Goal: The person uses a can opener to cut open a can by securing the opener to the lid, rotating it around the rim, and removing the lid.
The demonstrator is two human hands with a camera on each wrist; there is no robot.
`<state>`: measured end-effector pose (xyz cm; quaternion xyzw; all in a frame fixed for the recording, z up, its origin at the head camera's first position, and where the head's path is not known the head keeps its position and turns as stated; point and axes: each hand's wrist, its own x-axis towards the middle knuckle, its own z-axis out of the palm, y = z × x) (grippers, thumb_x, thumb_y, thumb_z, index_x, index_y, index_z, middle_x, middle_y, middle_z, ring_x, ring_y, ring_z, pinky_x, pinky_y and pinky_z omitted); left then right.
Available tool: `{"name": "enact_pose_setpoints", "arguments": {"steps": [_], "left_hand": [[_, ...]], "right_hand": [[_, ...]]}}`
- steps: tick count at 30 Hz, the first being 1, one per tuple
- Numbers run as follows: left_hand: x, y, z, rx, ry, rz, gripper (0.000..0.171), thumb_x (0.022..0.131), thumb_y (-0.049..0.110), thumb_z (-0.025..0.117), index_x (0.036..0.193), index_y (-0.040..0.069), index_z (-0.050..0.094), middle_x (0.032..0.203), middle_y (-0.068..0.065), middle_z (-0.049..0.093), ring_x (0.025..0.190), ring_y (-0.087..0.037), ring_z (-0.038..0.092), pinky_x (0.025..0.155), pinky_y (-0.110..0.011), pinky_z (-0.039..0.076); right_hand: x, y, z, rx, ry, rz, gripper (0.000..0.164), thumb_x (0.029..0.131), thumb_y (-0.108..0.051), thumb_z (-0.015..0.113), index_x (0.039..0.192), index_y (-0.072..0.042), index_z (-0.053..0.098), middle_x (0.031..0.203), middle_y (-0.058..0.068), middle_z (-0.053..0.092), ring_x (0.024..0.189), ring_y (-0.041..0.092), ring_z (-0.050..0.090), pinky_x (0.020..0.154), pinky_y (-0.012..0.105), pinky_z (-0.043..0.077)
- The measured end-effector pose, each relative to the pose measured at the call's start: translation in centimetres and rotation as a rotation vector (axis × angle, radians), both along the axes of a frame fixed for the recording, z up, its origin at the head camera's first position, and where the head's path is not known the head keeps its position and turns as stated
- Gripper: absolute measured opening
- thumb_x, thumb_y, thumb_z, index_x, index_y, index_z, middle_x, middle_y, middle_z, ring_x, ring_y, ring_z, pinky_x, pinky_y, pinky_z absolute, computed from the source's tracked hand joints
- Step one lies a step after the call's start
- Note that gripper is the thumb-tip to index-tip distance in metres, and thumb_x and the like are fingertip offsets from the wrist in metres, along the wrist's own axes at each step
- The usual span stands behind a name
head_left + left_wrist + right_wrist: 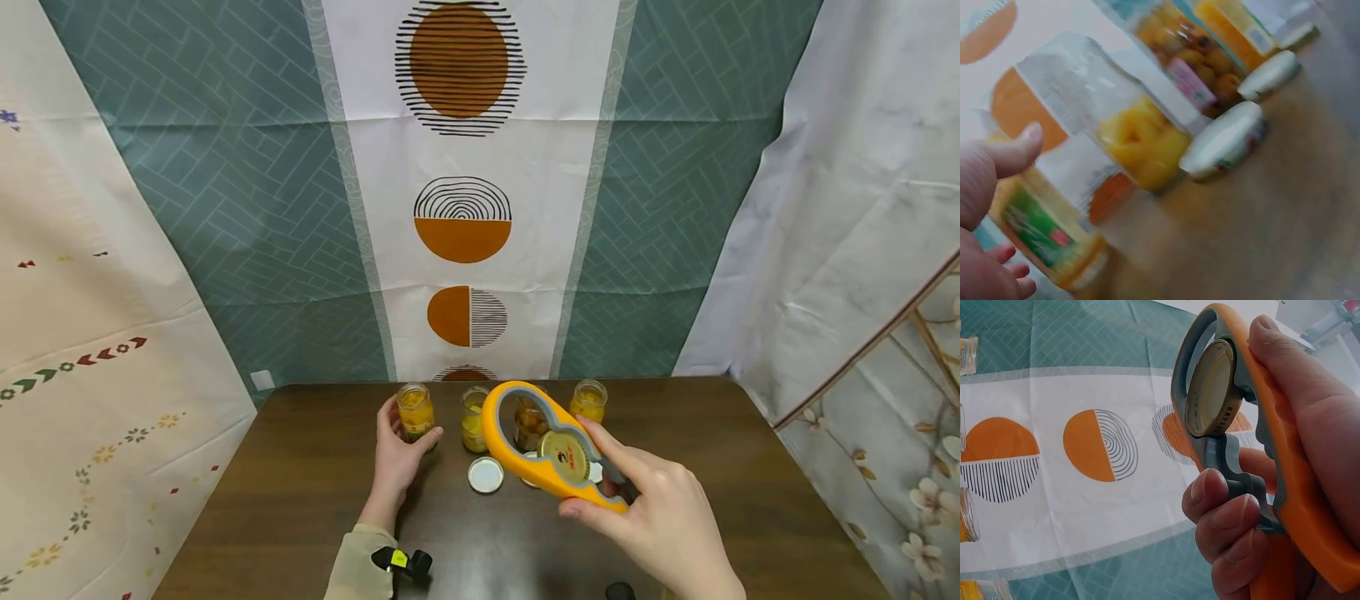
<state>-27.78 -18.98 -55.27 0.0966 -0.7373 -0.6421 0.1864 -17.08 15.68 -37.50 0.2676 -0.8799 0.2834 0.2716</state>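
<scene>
My left hand [399, 457] is around the side of an uncapped glass jar [416, 408] of yellow food at the row's left end. In the left wrist view the thumb stands straight and a gap shows between hand and jar, whose green label [1038, 228] faces the camera. My right hand [654, 500] grips an orange and grey jar opener [517, 454], raised above the table. A gold lid [1213, 390] sits inside the opener's loop, its inner side showing in the right wrist view.
More uncapped jars stand in line: one with yellow pieces [1141, 144], one with brown round fruit [1191, 56], and a yellow one [588, 402] at the right. White-faced lids [485, 475] lie in front of them. The brown table [300, 517] ends at a hanging cloth [465, 158].
</scene>
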Motion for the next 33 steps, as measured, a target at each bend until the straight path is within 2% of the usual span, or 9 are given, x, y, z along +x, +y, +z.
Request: {"name": "enact_pose_setpoints", "arguments": {"steps": [4,8,11,14,16,18,24,29,33], "left_hand": [[1.0,-0.1,3.4,0.012,0.133,0.074,0.100,0.079,0.022,0.085,0.153,0.014,0.018,0.150,-0.016,0.025,0.139,-0.032,0.023,0.116,-0.055,0.019],[3.9,1.3,9.3,0.050,0.386,0.140,0.085,0.084,0.006,0.078,0.149,0.004,0.024,0.149,-0.008,0.028,0.138,-0.024,0.023,0.117,-0.049,0.018],[6.2,3.0,13.0,0.084,0.595,0.090,0.071,0.085,-0.009,0.070,0.143,-0.006,0.030,0.146,-0.015,0.032,0.135,-0.028,0.027,0.113,-0.042,0.023],[7.8,4.6,14.4,0.193,0.647,-0.028,0.058,0.088,-0.015,0.062,0.138,-0.011,0.033,0.141,-0.025,0.036,0.129,-0.035,0.033,0.106,-0.034,0.033],[8.4,5.7,14.2,0.306,0.559,-0.126,0.050,0.093,-0.010,0.059,0.137,-0.009,0.035,0.136,-0.026,0.040,0.125,-0.037,0.040,0.101,-0.032,0.040],[8.8,7.0,13.9,0.439,0.400,-0.243,0.042,0.099,0.000,0.055,0.136,-0.005,0.037,0.131,-0.022,0.045,0.118,-0.035,0.047,0.096,-0.032,0.046],[9.7,10.4,13.1,0.787,0.011,-0.712,0.035,0.108,0.027,0.044,0.136,0.007,0.046,0.131,-0.011,0.054,0.120,-0.032,0.051,0.100,-0.036,0.044],[10.7,11.7,12.7,0.997,-0.127,-1.016,0.036,0.108,0.040,0.040,0.129,0.015,0.054,0.128,-0.001,0.058,0.118,-0.018,0.053,0.099,-0.029,0.043],[10.9,12.1,12.4,1.034,-0.135,-1.119,0.039,0.107,0.042,0.042,0.130,0.014,0.055,0.127,0.001,0.062,0.116,-0.014,0.055,0.095,-0.026,0.045]], "right_hand": [[0.0,0.1,0.1,0.003,-0.012,-0.002,0.083,0.064,-0.061,0.083,0.137,-0.031,0.058,0.069,-0.020,0.048,0.060,-0.003,0.044,0.051,0.020,0.039],[-0.1,0.1,0.2,0.004,-0.002,0.001,0.083,0.063,-0.061,0.084,0.137,-0.029,0.059,0.069,-0.019,0.048,0.060,-0.002,0.044,0.051,0.021,0.040],[-0.2,0.1,0.3,0.002,0.006,0.000,0.084,0.062,-0.060,0.085,0.136,-0.029,0.060,0.069,-0.019,0.048,0.060,-0.002,0.044,0.051,0.022,0.040],[-0.3,0.2,0.3,0.001,0.003,0.002,0.084,0.063,-0.059,0.085,0.137,-0.029,0.059,0.069,-0.019,0.048,0.060,-0.001,0.044,0.051,0.022,0.040],[-0.3,0.1,0.2,0.006,-0.006,0.001,0.084,0.063,-0.060,0.084,0.137,-0.030,0.059,0.069,-0.019,0.048,0.060,-0.002,0.045,0.052,0.023,0.040],[-0.2,0.1,0.0,0.011,-0.018,-0.002,0.084,0.063,-0.061,0.084,0.138,-0.032,0.058,0.069,-0.020,0.048,0.060,-0.002,0.045,0.052,0.023,0.041],[-0.3,-0.2,-0.3,0.057,-0.020,0.018,0.087,0.064,-0.068,0.079,0.141,-0.037,0.053,0.072,-0.022,0.052,0.060,-0.003,0.044,0.052,0.021,0.040],[-0.5,-0.6,-0.7,0.114,0.016,0.096,0.087,0.064,-0.072,0.076,0.140,-0.036,0.055,0.069,-0.022,0.044,0.057,-0.004,0.039,0.049,0.018,0.035],[-0.6,-0.8,-0.8,0.134,0.040,0.146,0.085,0.064,-0.073,0.075,0.137,-0.034,0.058,0.070,-0.023,0.045,0.058,-0.004,0.039,0.048,0.016,0.034]]}}
